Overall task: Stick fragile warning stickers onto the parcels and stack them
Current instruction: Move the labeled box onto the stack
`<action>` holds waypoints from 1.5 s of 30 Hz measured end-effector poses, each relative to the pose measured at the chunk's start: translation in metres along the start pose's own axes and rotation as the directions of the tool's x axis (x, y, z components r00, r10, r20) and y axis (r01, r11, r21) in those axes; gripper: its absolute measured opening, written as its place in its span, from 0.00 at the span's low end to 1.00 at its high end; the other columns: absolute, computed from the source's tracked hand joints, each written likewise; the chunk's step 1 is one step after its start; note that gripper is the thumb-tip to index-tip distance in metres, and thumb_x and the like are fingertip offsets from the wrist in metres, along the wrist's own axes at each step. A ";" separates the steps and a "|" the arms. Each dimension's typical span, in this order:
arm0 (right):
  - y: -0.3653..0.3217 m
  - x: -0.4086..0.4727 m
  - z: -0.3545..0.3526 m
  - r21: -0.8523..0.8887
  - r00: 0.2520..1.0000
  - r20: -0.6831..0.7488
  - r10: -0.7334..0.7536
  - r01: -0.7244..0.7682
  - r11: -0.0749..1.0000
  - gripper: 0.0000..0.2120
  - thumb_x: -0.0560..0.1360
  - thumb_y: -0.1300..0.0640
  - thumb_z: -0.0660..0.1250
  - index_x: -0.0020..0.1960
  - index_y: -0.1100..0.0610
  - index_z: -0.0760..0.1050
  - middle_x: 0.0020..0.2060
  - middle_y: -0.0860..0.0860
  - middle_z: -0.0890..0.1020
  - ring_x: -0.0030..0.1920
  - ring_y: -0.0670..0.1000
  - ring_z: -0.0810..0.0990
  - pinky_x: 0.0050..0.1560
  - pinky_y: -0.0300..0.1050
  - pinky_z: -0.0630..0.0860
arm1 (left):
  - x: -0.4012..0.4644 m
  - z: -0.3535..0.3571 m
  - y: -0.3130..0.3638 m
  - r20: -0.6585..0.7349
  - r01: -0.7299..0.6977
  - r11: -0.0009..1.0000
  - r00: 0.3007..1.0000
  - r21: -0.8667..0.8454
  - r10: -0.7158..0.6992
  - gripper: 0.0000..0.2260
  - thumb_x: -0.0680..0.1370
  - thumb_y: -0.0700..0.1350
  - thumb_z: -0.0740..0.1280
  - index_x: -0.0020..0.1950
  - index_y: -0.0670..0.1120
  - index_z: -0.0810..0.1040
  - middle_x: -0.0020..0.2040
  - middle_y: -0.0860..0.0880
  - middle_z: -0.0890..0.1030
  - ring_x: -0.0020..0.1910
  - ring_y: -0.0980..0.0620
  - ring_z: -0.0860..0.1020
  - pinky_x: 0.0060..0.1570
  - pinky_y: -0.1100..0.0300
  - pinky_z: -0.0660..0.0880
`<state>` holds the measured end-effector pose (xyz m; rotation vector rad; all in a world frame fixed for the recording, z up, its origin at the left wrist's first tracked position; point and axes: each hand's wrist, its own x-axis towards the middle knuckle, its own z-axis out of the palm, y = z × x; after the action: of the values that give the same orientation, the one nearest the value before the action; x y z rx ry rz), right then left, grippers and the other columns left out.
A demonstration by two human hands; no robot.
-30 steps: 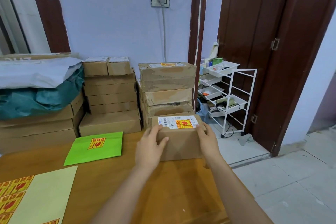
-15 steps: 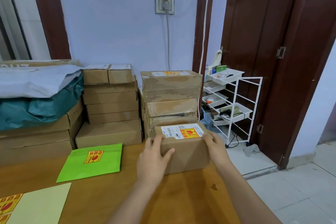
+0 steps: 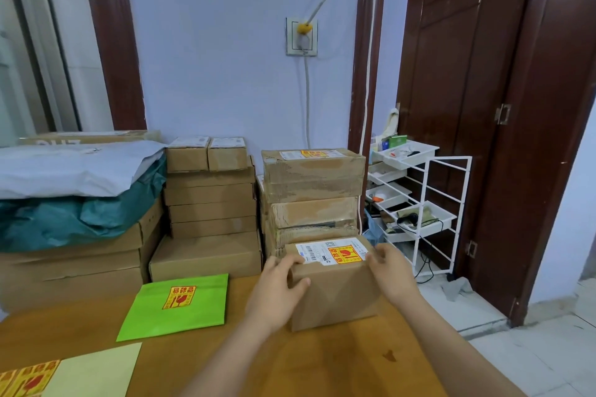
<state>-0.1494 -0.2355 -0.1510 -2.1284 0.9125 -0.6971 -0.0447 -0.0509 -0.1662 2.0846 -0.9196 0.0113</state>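
Box [image 3: 333,287] sits at the far right of the table [image 3: 322,364], just in front of the labelled stack [image 3: 312,190]. Sticker [image 3: 343,255] is already on top, beside the shipping label. Left hand [image 3: 274,290] grips the left end, thumb curled on the near face; right hand [image 3: 392,271] grips the right top edge. Stiff cardboard, taped and likely slick there, probably light. Best hold: both ends, palms flat on the sides, low enough to keep it level onto the stack.
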 end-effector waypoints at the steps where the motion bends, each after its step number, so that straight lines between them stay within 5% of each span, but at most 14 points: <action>1: -0.004 -0.001 -0.002 -0.078 0.999 -0.031 -0.035 0.032 0.996 0.18 0.80 0.55 0.60 0.68 0.60 0.68 0.65 0.56 0.71 0.62 0.55 0.73 0.56 0.47 0.70 | 0.001 -0.004 0.000 0.017 -0.012 1.000 1.000 0.005 0.012 0.14 0.76 0.50 0.67 0.61 0.55 0.73 0.52 0.54 0.70 0.50 0.54 0.73 0.55 0.55 0.73; 5: -0.023 -0.014 -0.003 -0.280 0.963 -0.099 -0.249 0.213 0.936 0.13 0.79 0.57 0.60 0.62 0.59 0.74 0.59 0.53 0.74 0.57 0.54 0.74 0.50 0.48 0.72 | -0.001 -0.023 0.002 0.022 -0.049 0.996 0.999 0.071 0.048 0.11 0.77 0.52 0.65 0.59 0.55 0.75 0.52 0.55 0.72 0.53 0.54 0.74 0.55 0.57 0.72; 12: -0.082 -0.050 0.016 -0.277 0.871 0.121 -0.476 0.490 0.826 0.08 0.78 0.58 0.58 0.51 0.55 0.76 0.49 0.48 0.79 0.48 0.49 0.76 0.43 0.43 0.72 | -0.007 -0.079 0.003 -0.070 -0.018 0.988 0.997 0.150 0.029 0.08 0.78 0.51 0.64 0.54 0.51 0.76 0.52 0.54 0.77 0.53 0.53 0.76 0.54 0.54 0.74; 19: -0.137 -0.057 0.044 -0.050 0.872 0.213 -0.441 0.460 0.886 0.07 0.76 0.59 0.59 0.44 0.51 0.74 0.37 0.46 0.78 0.39 0.49 0.76 0.40 0.45 0.73 | -0.016 -0.142 -0.013 -0.241 0.045 0.989 0.971 0.142 -0.009 0.06 0.78 0.49 0.64 0.53 0.51 0.77 0.51 0.56 0.79 0.53 0.55 0.77 0.54 0.55 0.74; 23: -0.159 -0.047 0.060 0.033 0.886 0.195 -0.421 0.423 0.906 0.08 0.77 0.58 0.59 0.47 0.51 0.77 0.39 0.45 0.79 0.40 0.47 0.78 0.39 0.44 0.73 | -0.010 -0.166 -0.021 -0.309 0.049 0.990 0.951 0.136 -0.005 0.06 0.79 0.49 0.64 0.54 0.51 0.75 0.50 0.56 0.78 0.51 0.57 0.76 0.53 0.57 0.74; 39: -0.236 0.013 0.076 0.138 0.888 0.162 -0.431 0.412 0.901 0.05 0.78 0.57 0.58 0.51 0.50 0.71 0.42 0.44 0.78 0.44 0.46 0.77 0.46 0.43 0.74 | 0.066 -0.205 -0.004 -0.282 0.058 0.977 0.959 0.206 0.002 0.11 0.79 0.52 0.61 0.60 0.51 0.72 0.54 0.55 0.76 0.52 0.57 0.75 0.53 0.59 0.74; 45: -0.266 0.040 0.077 0.172 0.908 0.127 -0.400 0.377 0.910 0.07 0.76 0.57 0.58 0.48 0.57 0.74 0.42 0.51 0.80 0.44 0.54 0.78 0.45 0.47 0.75 | 0.108 -0.224 0.016 -0.317 0.077 0.974 0.948 0.213 -0.005 0.07 0.78 0.49 0.61 0.54 0.49 0.73 0.51 0.53 0.78 0.49 0.53 0.76 0.51 0.55 0.75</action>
<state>0.0320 -0.1031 0.0153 -2.2188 0.3372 -0.7478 0.0918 0.0337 0.0240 2.2230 -0.7037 0.4324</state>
